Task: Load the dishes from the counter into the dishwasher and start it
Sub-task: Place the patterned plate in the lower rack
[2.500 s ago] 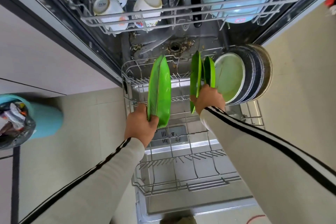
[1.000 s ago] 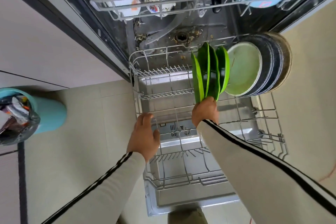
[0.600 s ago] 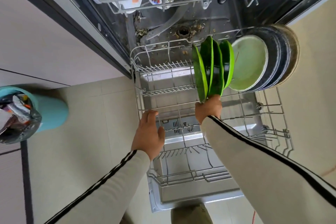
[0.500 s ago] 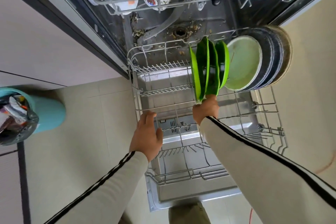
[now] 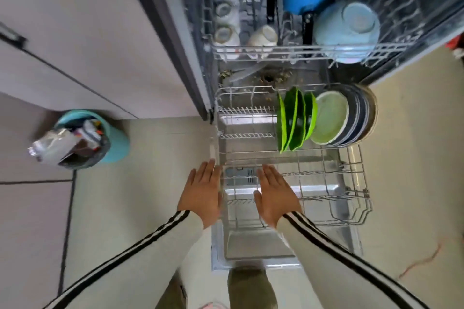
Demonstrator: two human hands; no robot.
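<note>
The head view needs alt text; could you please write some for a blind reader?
The left hand and right hand hover open by the pulled-out lower rack, where green plates stand on edge beside larger plates.

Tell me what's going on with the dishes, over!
Left grip open, empty. Right grip open, empty, over lower rack. Green plates standing in rack beside pale plate. No obstruction seen.

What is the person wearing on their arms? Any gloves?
Long, pale cream sleeves, the left sleeve and the right sleeve alike, each with two black stripes running along it. They end at the wrists. The left hand and right hand are bare: no gloves, and I see no rings or watch.
</note>
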